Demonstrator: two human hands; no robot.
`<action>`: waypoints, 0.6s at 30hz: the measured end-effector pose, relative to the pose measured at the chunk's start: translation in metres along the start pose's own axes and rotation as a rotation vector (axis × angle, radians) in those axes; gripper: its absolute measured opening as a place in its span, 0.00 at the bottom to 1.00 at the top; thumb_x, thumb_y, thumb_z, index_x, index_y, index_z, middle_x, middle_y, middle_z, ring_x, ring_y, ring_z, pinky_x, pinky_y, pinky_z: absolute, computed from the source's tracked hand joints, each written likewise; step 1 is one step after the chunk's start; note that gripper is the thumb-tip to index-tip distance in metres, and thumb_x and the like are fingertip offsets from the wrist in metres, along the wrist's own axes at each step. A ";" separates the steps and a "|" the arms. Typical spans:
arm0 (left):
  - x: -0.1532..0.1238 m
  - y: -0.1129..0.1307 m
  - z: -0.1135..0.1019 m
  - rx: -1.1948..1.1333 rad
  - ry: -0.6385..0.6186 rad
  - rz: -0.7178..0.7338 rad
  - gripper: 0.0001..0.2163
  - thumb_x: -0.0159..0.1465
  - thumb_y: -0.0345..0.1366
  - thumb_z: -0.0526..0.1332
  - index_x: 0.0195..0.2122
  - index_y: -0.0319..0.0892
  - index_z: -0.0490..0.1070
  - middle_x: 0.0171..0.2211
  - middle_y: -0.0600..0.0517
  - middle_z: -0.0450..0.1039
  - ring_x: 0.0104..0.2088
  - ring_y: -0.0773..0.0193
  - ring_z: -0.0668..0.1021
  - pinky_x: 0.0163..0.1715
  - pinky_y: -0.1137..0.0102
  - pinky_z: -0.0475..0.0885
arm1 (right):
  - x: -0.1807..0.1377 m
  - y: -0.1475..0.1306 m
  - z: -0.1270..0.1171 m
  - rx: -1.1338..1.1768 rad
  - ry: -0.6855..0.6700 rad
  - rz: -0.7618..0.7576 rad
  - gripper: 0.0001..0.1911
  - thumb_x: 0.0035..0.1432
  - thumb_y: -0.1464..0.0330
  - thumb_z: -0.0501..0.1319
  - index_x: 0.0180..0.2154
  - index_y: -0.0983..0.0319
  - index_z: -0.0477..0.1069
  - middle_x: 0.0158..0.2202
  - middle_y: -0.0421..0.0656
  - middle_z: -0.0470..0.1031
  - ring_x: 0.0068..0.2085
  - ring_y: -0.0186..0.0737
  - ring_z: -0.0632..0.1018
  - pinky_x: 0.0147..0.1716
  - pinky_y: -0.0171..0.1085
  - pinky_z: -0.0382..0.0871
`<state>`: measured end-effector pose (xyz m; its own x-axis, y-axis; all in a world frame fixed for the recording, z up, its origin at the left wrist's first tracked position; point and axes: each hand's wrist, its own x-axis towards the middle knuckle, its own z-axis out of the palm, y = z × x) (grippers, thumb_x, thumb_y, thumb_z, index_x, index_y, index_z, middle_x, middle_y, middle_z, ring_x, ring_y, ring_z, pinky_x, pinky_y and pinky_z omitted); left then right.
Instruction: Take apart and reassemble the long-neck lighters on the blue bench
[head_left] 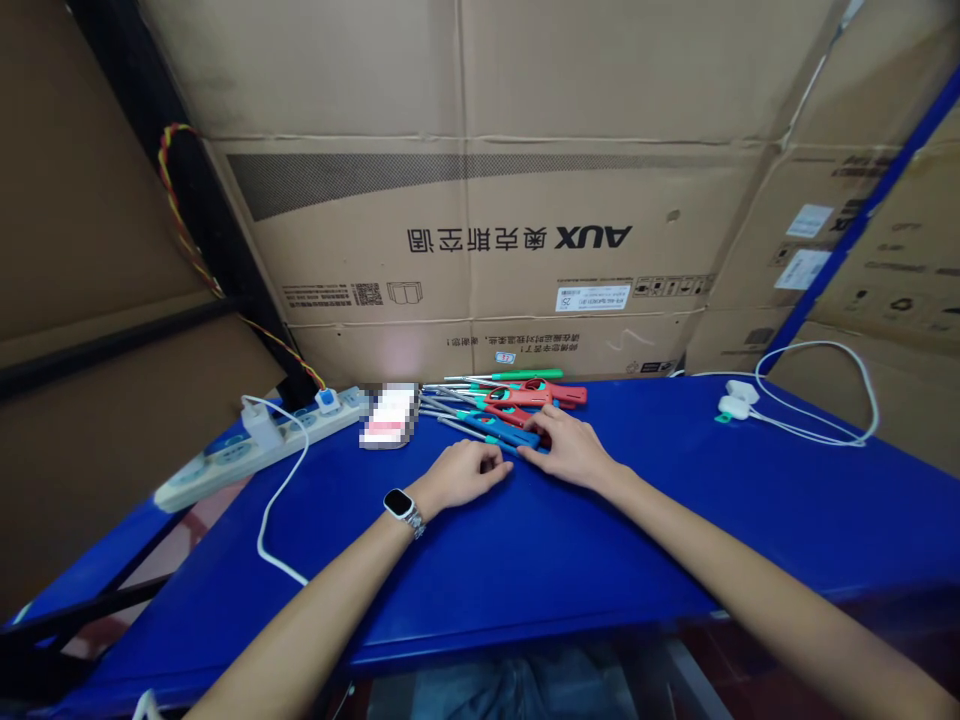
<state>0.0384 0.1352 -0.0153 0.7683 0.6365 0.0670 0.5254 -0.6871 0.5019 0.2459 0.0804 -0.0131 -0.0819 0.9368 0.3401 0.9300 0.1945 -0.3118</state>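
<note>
A pile of long-nosed lighters lies at the back middle of the table, metal tubes pointing left. Red lighters (559, 396) sit toward the back, a green-handled one (529, 375) behind them, and a blue lighter (504, 429) at the front. My right hand (570, 450) reaches in from the right, thumb and fingers around the handle end of the blue lighter; their exact contact is partly hidden. My left hand (461, 475), a watch (400, 504) on its wrist, rests just in front of the pile. Its fingers are loosely curled, thumb apart, and I see nothing in it.
Left of the pile lies a phone (390, 415), its screen blurred out. A power strip (255, 445) with plugs and a white cable (277, 500) runs along the left edge. A white charger with coiled cable (739, 402) lies at right. Cardboard (517, 190) walls off the back.
</note>
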 end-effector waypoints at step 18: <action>0.004 -0.019 0.007 -0.282 0.037 -0.003 0.24 0.66 0.56 0.51 0.30 0.40 0.73 0.21 0.52 0.74 0.24 0.66 0.73 0.27 0.73 0.64 | 0.001 0.006 0.000 -0.011 -0.017 0.005 0.13 0.57 0.57 0.65 0.40 0.58 0.74 0.39 0.41 0.71 0.36 0.37 0.74 0.29 0.34 0.60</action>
<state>0.0342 0.1488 -0.0305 0.7501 0.6546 0.0943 0.4013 -0.5638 0.7219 0.2511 0.0824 -0.0144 -0.0832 0.9428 0.3229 0.9343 0.1865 -0.3037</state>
